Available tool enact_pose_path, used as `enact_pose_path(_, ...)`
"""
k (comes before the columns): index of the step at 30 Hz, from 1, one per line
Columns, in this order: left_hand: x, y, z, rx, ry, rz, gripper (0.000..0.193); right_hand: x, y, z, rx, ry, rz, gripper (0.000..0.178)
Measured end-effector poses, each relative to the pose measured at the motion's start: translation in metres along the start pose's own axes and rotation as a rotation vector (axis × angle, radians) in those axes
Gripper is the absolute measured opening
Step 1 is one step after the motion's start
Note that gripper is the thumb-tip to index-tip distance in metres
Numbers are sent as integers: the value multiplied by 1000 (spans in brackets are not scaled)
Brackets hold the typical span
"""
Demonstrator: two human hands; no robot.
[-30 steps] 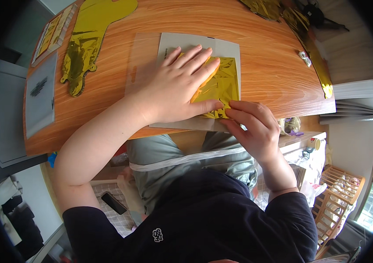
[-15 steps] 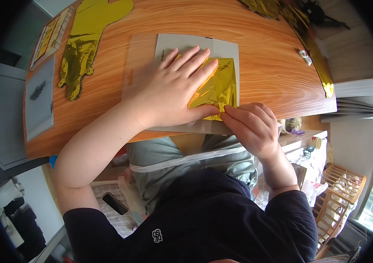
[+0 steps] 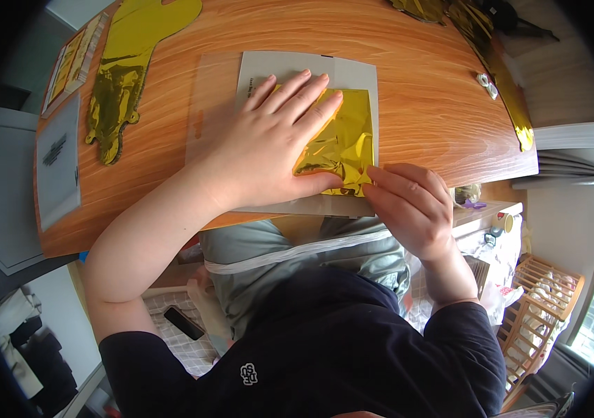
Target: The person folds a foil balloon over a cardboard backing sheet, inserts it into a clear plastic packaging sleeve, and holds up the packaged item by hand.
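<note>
A folded gold foil balloon point(image 3: 349, 125) lies on a grey plastic bag point(image 3: 262, 66) with a see-through flap, near the table's front edge. My left hand point(image 3: 269, 139) rests flat across the foil's left part, fingers spread, hiding that side. Its thumb stretches along the foil's creased near edge. At the near right corner, my right hand point(image 3: 412, 209) has thumb and fingertips closed in a pinch on the foil. The foil is crinkled between the two hands and smoother toward its far right side.
Another flat gold foil balloon point(image 3: 119, 83) lies at the left of the wooden table point(image 3: 436, 104). A boxed pack point(image 3: 72, 63) and a clear sleeve point(image 3: 58, 164) line the left edge. More gold foil point(image 3: 499, 76), small white pieces point(image 3: 486, 86) and a black tool point(image 3: 503, 17) sit at the right.
My right hand has shifted slightly right and down along the foil's near corner. The foil there looks flatter and more spread out. My left hand stays flat on the foil.
</note>
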State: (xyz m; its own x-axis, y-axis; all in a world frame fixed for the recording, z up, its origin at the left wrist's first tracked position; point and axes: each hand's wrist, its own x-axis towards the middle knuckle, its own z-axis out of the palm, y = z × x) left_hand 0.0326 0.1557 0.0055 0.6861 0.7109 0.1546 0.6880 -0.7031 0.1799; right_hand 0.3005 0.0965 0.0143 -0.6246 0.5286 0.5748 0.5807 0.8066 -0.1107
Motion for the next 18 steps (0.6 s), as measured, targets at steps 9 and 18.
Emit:
enact_pose_path(9, 3, -1, -2, -11, -3, 15, 97, 2, 6, 3, -37, 33, -135, 30)
enact_pose_path(18, 1, 2, -6, -27, -24, -7, 109, 4, 2, -7, -39, -72, -152, 32)
